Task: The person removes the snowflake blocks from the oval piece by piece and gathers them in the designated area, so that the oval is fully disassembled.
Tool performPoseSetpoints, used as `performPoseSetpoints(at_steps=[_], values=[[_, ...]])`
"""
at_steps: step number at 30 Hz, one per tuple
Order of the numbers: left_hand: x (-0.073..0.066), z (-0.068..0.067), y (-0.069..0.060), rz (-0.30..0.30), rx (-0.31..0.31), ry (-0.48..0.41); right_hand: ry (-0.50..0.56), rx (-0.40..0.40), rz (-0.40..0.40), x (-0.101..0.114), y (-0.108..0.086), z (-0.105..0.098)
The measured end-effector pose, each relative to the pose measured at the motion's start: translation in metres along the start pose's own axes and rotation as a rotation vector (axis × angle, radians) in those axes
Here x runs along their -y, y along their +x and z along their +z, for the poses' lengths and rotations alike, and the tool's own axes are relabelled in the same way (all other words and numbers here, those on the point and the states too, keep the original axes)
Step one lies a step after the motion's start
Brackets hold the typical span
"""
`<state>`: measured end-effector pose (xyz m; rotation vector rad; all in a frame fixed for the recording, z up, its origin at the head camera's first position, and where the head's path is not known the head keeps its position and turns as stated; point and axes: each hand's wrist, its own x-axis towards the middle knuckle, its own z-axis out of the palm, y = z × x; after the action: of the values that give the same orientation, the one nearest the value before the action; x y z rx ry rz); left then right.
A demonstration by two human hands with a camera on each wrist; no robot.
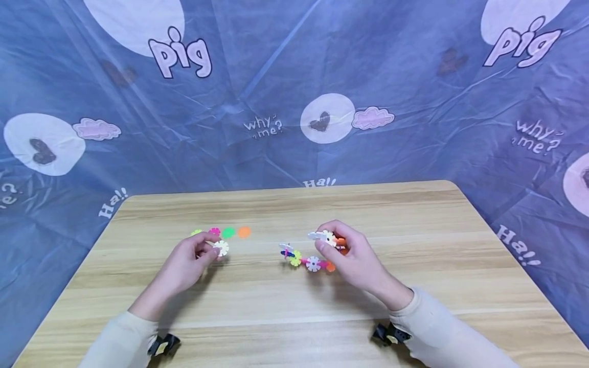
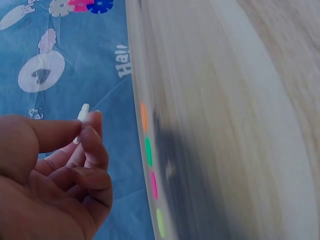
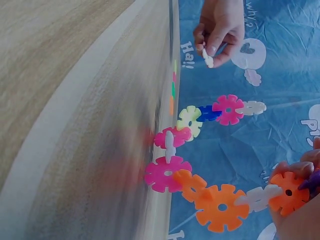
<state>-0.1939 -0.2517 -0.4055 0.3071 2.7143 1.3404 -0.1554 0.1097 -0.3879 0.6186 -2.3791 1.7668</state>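
My left hand point(image 1: 188, 260) pinches a white notched disc point(image 1: 221, 248) between thumb and fingers, above the table's left part. In the left wrist view that disc point(image 2: 83, 120) is seen edge-on. My right hand point(image 1: 352, 255) grips one end of a chain of interlocked discs, some fingers hidden behind it. The chain curves down and left, its free end in the air towards my left hand. In the right wrist view it shows large orange point(image 3: 222, 207), pink point(image 3: 168, 174), yellow point(image 3: 190, 123), blue point(image 3: 209, 113) and white point(image 3: 254, 108) discs.
A row of loose discs lies on the wooden table point(image 1: 276, 306) just beyond my left hand: yellow-green point(image 1: 196, 232), pink point(image 1: 214, 231), green point(image 1: 228, 232) and orange point(image 1: 244, 232). A printed blue cloth point(image 1: 257, 76) hangs behind and beside the table.
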Motion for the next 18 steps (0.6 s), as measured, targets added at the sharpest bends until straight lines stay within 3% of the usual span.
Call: performPoseSetpoints(at_steps=[7, 18], values=[[0.008, -0.005, 0.001, -0.039, 0.004, 0.043, 0.003, 0.0, -0.007, -0.001, 0.0, 0.0], [0.017, -0.014, 0.004, -0.096, -0.057, 0.106, -0.009, -0.005, -0.016, -0.001, 0.001, 0.0]])
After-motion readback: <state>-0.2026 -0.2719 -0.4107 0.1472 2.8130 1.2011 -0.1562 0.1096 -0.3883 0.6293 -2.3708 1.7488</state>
